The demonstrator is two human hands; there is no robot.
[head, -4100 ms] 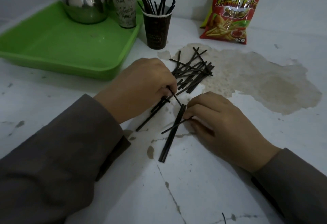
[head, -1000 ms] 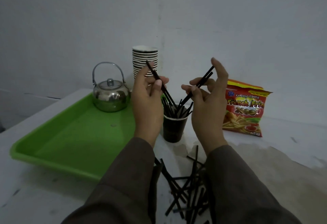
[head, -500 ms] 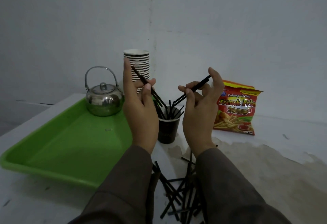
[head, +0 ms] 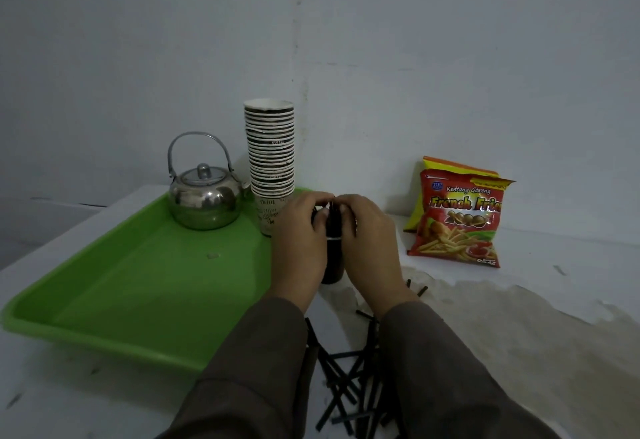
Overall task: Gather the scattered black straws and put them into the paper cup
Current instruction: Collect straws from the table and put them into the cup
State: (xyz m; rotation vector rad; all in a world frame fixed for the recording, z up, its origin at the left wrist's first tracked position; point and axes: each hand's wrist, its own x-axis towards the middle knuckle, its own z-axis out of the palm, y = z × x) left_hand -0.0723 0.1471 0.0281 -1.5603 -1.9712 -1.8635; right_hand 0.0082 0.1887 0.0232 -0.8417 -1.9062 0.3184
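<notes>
The dark paper cup [head: 333,258] stands on the white table, mostly covered by both hands. My left hand [head: 300,244] and my right hand [head: 370,244] wrap around the bundle of black straws [head: 333,216] that stands in the cup, fingers curled over the straw tops and fingertips meeting. Only a narrow strip of straws and cup shows between the hands. Several loose black straws [head: 346,379] lie scattered on the table between my forearms, partly hidden by the sleeves.
A green tray [head: 131,286] at left holds a steel kettle [head: 204,196] and a tall stack of paper cups [head: 270,161]. A red French Fries snack bag [head: 457,216] leans on the wall at right. A brown stain [head: 519,334] spreads over the table.
Half a second ago each hand held a straw up above the cup. Both hands have come down and closed together around the straws standing in the cup.
</notes>
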